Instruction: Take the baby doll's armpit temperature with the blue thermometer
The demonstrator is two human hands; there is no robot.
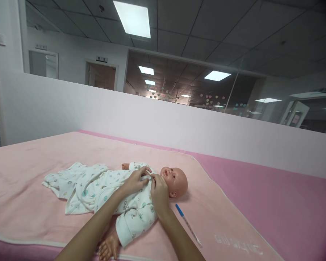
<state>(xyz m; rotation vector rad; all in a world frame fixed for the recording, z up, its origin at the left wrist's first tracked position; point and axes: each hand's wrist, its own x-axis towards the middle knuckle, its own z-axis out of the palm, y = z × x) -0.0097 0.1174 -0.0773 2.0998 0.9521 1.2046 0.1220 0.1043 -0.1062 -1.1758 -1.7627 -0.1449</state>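
- Fingers of the left hand bent over the chest of the patterned gown, thumb and index beside a fold; whether clamped, cannot tell.
- Fingers of the right hand curled together, pinched on the gown close under the doll's chin.
- Inside the gown, the doll, on its back near the near edge of the peach blanket, head toward the right edge, one bare hand at the near edge.
- Just beside the right forearm, a blue-capped pen, cap toward the doll's head.
- Beyond the right edge, a pink surface; past the far edge, a white wall.
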